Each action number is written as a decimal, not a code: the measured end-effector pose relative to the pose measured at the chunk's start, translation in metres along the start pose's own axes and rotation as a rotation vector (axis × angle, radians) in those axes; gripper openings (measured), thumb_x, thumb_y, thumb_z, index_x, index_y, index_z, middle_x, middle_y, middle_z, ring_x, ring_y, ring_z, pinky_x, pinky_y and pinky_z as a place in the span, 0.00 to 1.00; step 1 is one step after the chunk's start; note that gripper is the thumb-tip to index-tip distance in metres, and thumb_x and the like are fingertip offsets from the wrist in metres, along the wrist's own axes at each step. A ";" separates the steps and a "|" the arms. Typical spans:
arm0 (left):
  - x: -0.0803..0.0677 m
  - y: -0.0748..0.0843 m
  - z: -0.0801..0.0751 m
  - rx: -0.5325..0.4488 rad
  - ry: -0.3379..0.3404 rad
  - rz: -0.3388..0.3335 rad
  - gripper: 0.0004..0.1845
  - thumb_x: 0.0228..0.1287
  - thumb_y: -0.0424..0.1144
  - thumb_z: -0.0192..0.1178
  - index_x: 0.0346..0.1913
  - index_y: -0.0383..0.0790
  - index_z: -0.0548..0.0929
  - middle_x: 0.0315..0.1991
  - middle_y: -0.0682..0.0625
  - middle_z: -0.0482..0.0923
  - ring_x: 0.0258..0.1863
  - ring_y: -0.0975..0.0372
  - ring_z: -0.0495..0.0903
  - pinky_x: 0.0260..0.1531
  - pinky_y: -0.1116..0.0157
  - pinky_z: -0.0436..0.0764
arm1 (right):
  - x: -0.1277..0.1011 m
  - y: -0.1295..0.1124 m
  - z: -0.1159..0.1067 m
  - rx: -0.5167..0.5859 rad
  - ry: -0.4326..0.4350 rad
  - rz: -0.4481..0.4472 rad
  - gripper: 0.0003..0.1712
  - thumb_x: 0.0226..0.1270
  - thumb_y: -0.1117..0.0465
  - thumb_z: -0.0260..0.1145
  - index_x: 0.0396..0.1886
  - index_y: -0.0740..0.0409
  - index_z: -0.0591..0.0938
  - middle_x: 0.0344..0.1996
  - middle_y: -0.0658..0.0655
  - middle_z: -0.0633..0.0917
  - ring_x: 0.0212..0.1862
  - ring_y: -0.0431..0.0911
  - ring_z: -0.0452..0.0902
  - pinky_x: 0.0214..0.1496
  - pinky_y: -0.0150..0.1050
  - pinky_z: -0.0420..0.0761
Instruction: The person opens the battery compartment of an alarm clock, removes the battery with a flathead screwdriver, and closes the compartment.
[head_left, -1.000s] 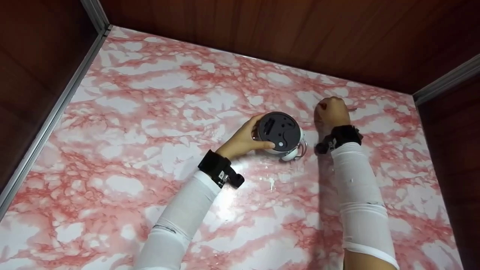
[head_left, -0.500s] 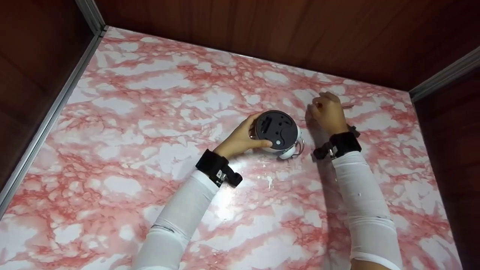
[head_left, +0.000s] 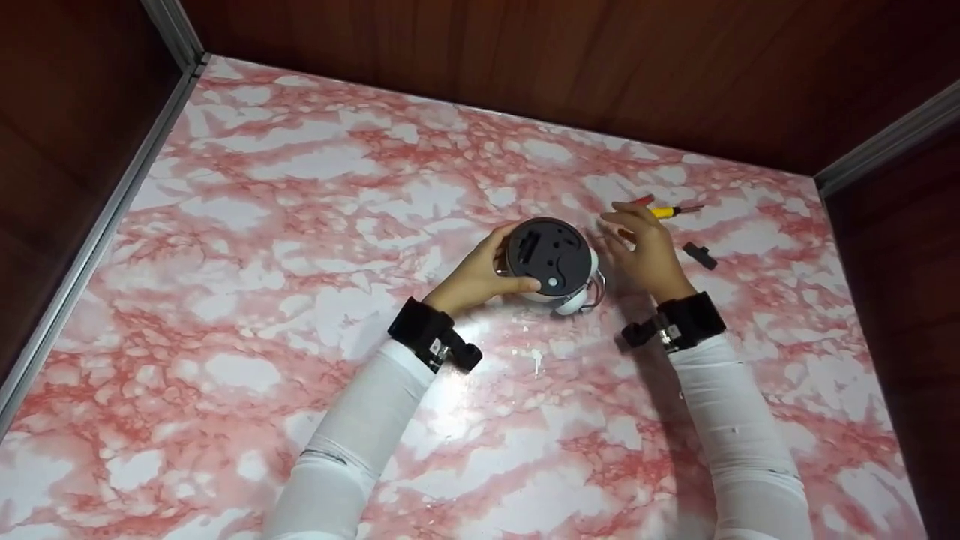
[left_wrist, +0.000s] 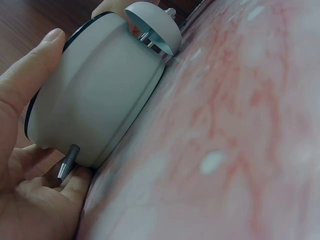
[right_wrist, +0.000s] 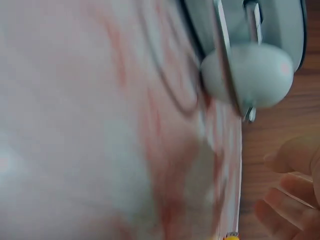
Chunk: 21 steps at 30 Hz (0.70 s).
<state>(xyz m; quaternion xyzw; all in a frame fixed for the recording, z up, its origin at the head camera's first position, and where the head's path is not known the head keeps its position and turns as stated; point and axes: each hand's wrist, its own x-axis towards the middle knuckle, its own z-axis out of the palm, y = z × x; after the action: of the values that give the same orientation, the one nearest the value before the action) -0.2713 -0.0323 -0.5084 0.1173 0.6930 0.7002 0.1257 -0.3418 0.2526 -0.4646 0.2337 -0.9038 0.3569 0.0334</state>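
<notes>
Clock [head_left: 553, 264] lies face down on the worktop [head_left: 300, 247], dark back plate up, near the centre and toward the far wall. White body, bell on its near right side.

Left hand [head_left: 474, 276]: fingers curled round the clock's left side, thumb along the near edge. Left wrist view confirms the thumb on the rim and the palm under the body, with one clock foot [left_wrist: 66, 164] just against the hand.

Right hand [head_left: 646, 247]: just beside the clock on its right, fingers loosely spread and holding nothing. Whether the fingertips touch the clock cannot be told. Right wrist view is blurred; it shows the bell [right_wrist: 247, 75] and fingertips apart from it.

Screwdriver [head_left: 664, 211], yellow handle, lies on the worktop just beyond the right hand. Small black part [head_left: 699, 256] lies right of that hand.
</notes>
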 end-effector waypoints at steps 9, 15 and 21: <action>0.001 -0.001 0.000 -0.005 0.005 0.007 0.52 0.54 0.38 0.79 0.79 0.48 0.60 0.74 0.49 0.64 0.71 0.58 0.66 0.68 0.60 0.69 | -0.017 -0.012 0.005 0.251 -0.098 0.147 0.23 0.73 0.70 0.62 0.67 0.65 0.77 0.65 0.64 0.76 0.66 0.58 0.73 0.67 0.56 0.74; 0.000 0.000 0.000 -0.005 0.000 0.012 0.52 0.54 0.38 0.78 0.79 0.48 0.59 0.74 0.49 0.64 0.71 0.58 0.67 0.68 0.60 0.70 | -0.027 -0.029 0.004 0.302 -0.201 0.186 0.26 0.72 0.71 0.61 0.69 0.67 0.74 0.67 0.66 0.76 0.66 0.58 0.72 0.71 0.56 0.70; 0.000 0.000 0.000 0.008 0.003 0.006 0.52 0.54 0.39 0.79 0.79 0.48 0.59 0.74 0.49 0.63 0.71 0.58 0.67 0.68 0.61 0.70 | -0.032 -0.045 0.000 0.321 -0.226 0.163 0.27 0.68 0.73 0.64 0.68 0.68 0.76 0.65 0.68 0.77 0.62 0.55 0.76 0.71 0.60 0.68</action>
<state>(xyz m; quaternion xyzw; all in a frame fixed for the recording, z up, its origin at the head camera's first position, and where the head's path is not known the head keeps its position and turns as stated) -0.2718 -0.0325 -0.5084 0.1188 0.6954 0.6981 0.1221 -0.2935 0.2366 -0.4437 0.2008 -0.8493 0.4693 -0.1348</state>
